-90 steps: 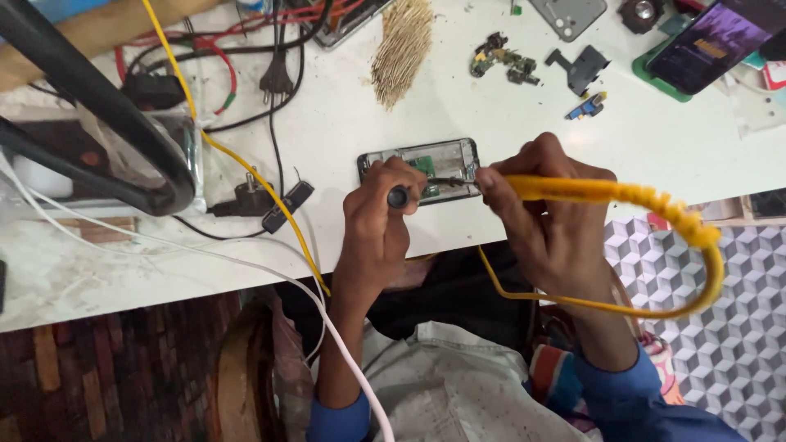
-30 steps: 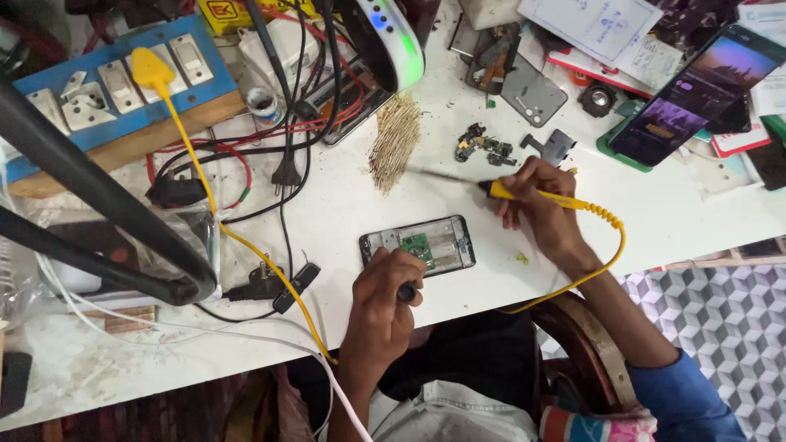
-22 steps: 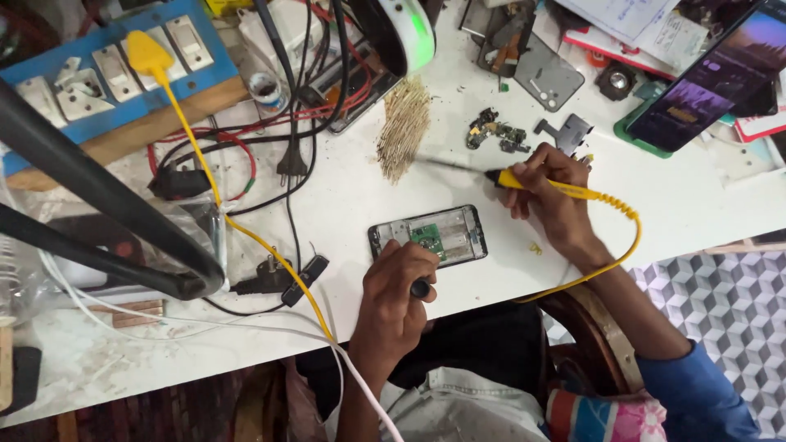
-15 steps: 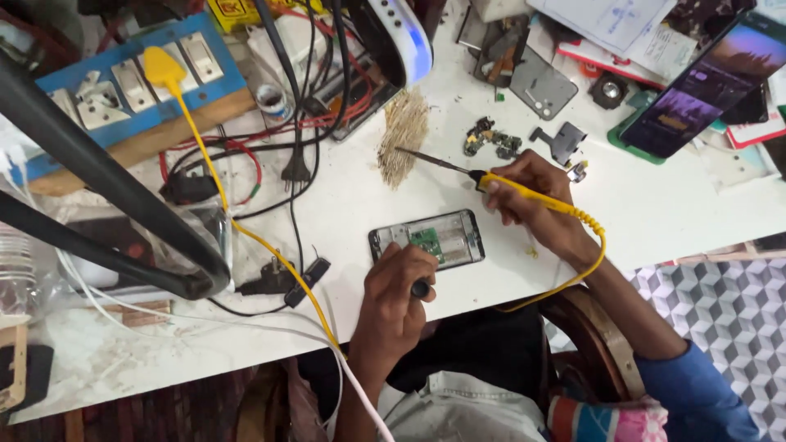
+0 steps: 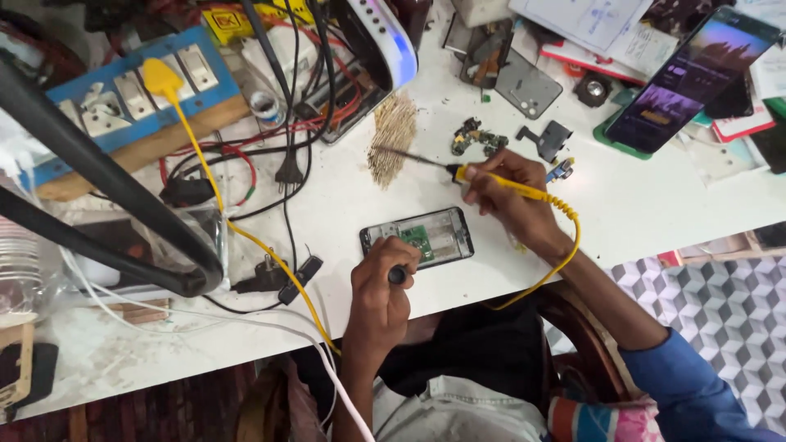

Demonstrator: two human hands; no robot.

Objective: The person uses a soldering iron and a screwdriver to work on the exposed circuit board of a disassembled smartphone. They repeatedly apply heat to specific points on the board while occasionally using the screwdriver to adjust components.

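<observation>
1. The right hand [image 5: 512,205] is gripping a soldering iron [image 5: 426,161] by its yellow handle, fingers closed around it, and the thin metal tip is pointing away to the left toward a tuft of pale bristles [image 5: 393,139], the tip lying at the tuft's lower edge.
2. The left hand [image 5: 381,299] is curled shut on a small dark-handled tool [image 5: 398,275]; only the rounded black end is showing, so I cannot tell what kind of tool it is.
3. One opened phone [image 5: 419,236] is lying on the white table [image 5: 622,205] between the two hands, just ahead of the left knuckles and just below and left of the right hand. Its long axis is running left to right, tilted slightly up at the right end, with a green circuit board showing inside.
4. The left hand is the nearer one, nearly touching the phone's near edge; the iron's tip is well apart from it, aimed away.
5. A coiled yellow cord [image 5: 565,245] is looping from the iron around the right wrist and off the table's near edge.
6. Beyond the right hand, a few small loose phone parts [image 5: 479,139] are lying in a cluster, and farther right a second phone with a lit screen [image 5: 688,78] is resting at an angle.
7. Far to the left of both hands, one blue switchboard [image 5: 123,90] is holding a yellow plug [image 5: 162,79].
</observation>
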